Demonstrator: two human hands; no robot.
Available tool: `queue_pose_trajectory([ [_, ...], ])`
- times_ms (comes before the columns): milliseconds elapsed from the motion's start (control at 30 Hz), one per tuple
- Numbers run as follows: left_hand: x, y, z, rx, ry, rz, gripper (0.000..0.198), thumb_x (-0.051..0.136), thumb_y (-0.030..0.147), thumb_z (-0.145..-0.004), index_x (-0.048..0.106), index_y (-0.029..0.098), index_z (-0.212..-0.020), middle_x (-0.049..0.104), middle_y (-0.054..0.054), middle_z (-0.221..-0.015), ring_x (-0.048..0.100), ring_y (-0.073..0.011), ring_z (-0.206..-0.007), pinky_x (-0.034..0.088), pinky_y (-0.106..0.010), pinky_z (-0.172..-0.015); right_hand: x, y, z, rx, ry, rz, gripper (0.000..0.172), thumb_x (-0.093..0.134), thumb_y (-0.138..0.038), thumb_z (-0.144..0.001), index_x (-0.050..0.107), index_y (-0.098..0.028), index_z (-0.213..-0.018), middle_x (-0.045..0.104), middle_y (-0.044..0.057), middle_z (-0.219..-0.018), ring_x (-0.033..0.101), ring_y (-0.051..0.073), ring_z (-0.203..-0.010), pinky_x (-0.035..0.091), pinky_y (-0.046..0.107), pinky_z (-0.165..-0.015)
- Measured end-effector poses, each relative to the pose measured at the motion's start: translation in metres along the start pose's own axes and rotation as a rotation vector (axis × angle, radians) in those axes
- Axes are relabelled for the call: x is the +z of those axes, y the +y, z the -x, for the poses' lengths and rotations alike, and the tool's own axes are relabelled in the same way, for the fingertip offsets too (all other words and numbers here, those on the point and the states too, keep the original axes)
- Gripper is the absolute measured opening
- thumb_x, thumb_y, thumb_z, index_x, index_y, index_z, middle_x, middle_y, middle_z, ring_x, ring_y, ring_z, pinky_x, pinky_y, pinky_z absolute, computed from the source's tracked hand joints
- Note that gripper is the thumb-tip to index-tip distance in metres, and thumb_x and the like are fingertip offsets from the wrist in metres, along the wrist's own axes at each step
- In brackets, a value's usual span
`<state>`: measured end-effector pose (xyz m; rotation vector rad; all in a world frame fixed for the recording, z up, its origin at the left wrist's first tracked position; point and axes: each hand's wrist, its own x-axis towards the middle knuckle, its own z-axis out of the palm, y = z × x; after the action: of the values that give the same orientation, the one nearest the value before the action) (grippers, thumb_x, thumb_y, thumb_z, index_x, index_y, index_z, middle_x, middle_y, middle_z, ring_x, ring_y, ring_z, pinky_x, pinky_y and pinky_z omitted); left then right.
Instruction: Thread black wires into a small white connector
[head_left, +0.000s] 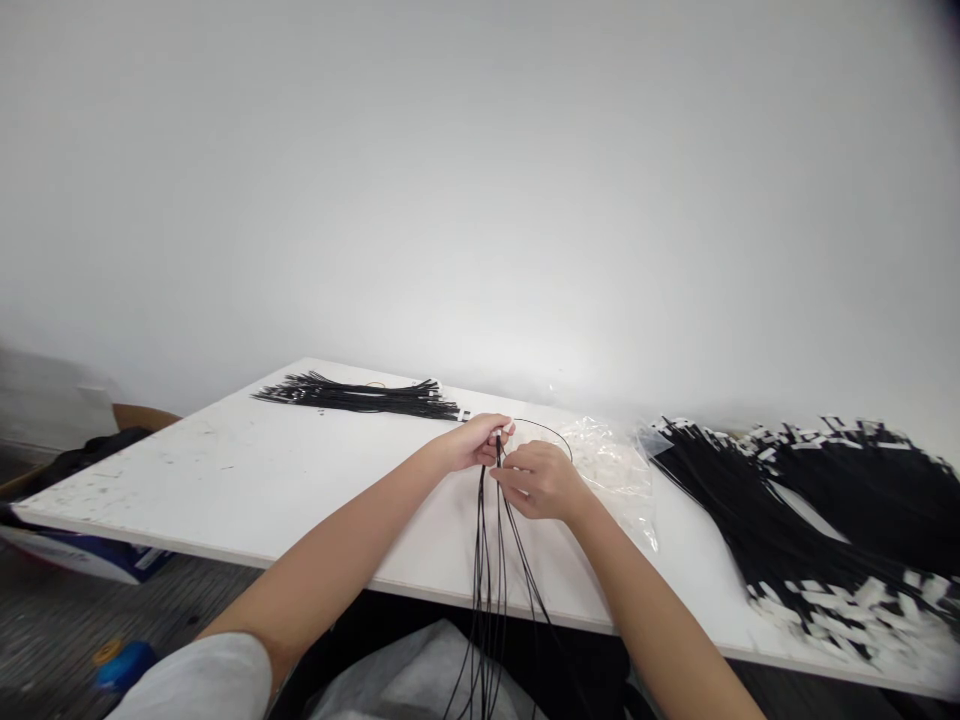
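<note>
Several thin black wires (487,560) hang from my hands over the table's front edge towards my lap. My left hand (478,442) is closed around their upper ends, with a small white piece, perhaps a connector, showing at the fingertips. Close beside it, my right hand (541,480) is closed in a pinch on a black wire. Behind that hand, one wire loops up and to the right. What exactly lies between the fingertips is too small to make out.
A bundle of black wires (367,397) lies on the white table (225,470) at the back left. Right of my hands is a clear plastic bag (619,465). Large piles of black wires (862,490) with white ends cover the right side. A wall stands behind.
</note>
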<state>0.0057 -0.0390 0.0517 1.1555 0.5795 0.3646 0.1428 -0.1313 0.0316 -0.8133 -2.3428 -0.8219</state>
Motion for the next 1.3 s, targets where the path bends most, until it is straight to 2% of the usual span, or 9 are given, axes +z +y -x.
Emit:
queue_pose_trajectory([
  [233, -0.003, -0.002, -0.002, 0.013, -0.003, 0.007, 0.019, 0.054, 0.033, -0.069, 0.045, 0.017, -0.066, 0.027, 0.008, -0.05, 0.016, -0.0033, -0.037, 0.008, -0.019, -0.038, 0.0, 0.001, 0.002, 0.004, 0.128, 0.024, 0.015, 0.055, -0.014, -0.079, 0.063, -0.022, -0.089, 0.059, -0.002, -0.066, 0.049, 0.007, -0.057, 0.032, 0.022, -0.052],
  [433, -0.005, -0.003, -0.003, 0.025, -0.003, 0.01, 0.017, 0.054, 0.032, -0.069, 0.046, 0.016, -0.066, 0.026, 0.008, -0.05, 0.016, -0.0035, -0.037, 0.009, -0.018, -0.038, -0.006, -0.001, -0.002, 0.028, 0.191, 0.038, 0.01, 0.058, -0.014, -0.078, 0.064, -0.022, -0.082, 0.063, -0.003, -0.066, 0.049, 0.005, -0.054, 0.036, 0.021, -0.052],
  [733, -0.008, -0.004, -0.003, 0.023, -0.027, 0.013, 0.017, 0.054, 0.031, -0.069, 0.046, 0.016, -0.068, 0.027, 0.008, -0.052, 0.017, -0.003, -0.038, 0.01, -0.018, -0.038, -0.007, 0.002, -0.001, 0.064, 0.183, 0.033, 0.013, 0.057, -0.014, -0.079, 0.066, -0.023, -0.083, 0.067, -0.002, -0.071, 0.053, 0.006, -0.055, 0.038, 0.021, -0.051],
  [867, -0.008, -0.003, -0.003, 0.009, -0.029, 0.019, 0.019, 0.055, 0.033, -0.069, 0.046, 0.016, -0.068, 0.026, 0.008, -0.052, 0.016, -0.0027, -0.038, 0.01, -0.017, -0.037, -0.005, 0.005, 0.002, 0.12, 0.197, -0.078, 0.016, 0.054, -0.012, -0.079, 0.064, -0.023, -0.087, 0.067, 0.0, -0.075, 0.056, 0.008, -0.06, 0.041, 0.022, -0.053],
  [967, -0.007, -0.002, -0.002, 0.002, -0.027, 0.028, 0.019, 0.055, 0.032, -0.068, 0.045, 0.016, -0.068, 0.027, 0.008, -0.053, 0.017, -0.0026, -0.037, 0.009, -0.017, -0.037, -0.006, 0.005, 0.002, 0.262, 0.257, -0.279, 0.02, 0.053, -0.013, -0.079, 0.061, -0.021, -0.095, 0.066, 0.003, -0.079, 0.059, 0.011, -0.07, 0.046, 0.024, -0.061],
  [1067, -0.007, -0.002, -0.003, 0.0, -0.022, 0.036, 0.018, 0.056, 0.03, -0.067, 0.044, 0.016, -0.068, 0.028, 0.008, -0.054, 0.018, -0.0025, -0.037, 0.007, -0.017, -0.037, -0.008, 0.006, 0.001, 0.532, 0.416, -0.481, 0.013, 0.052, -0.018, -0.081, 0.062, -0.02, -0.089, 0.063, 0.003, -0.075, 0.058, 0.011, -0.064, 0.048, 0.025, -0.06],
  [1200, -0.008, -0.003, -0.005, -0.03, 0.0, 0.034, 0.018, 0.054, 0.031, -0.069, 0.044, 0.016, -0.066, 0.024, 0.008, -0.052, 0.017, -0.0029, -0.037, 0.006, -0.017, -0.037, -0.012, 0.017, -0.002, 0.976, 0.832, -0.747, 0.017, 0.052, -0.032, -0.082, 0.059, -0.017, -0.079, 0.06, 0.002, -0.071, 0.055, 0.009, -0.051, 0.048, 0.025, -0.048],
  [1300, -0.007, -0.002, -0.005, -0.026, 0.031, 0.003, 0.015, 0.053, 0.027, -0.068, 0.044, 0.016, -0.065, 0.025, 0.008, -0.052, 0.018, -0.0026, -0.037, 0.007, -0.017, -0.038, -0.019, 0.032, 0.0, 1.198, 1.129, -0.871, 0.021, 0.057, -0.038, -0.077, 0.057, -0.016, -0.079, 0.057, -0.001, -0.069, 0.055, 0.008, -0.052, 0.05, 0.025, -0.047],
])
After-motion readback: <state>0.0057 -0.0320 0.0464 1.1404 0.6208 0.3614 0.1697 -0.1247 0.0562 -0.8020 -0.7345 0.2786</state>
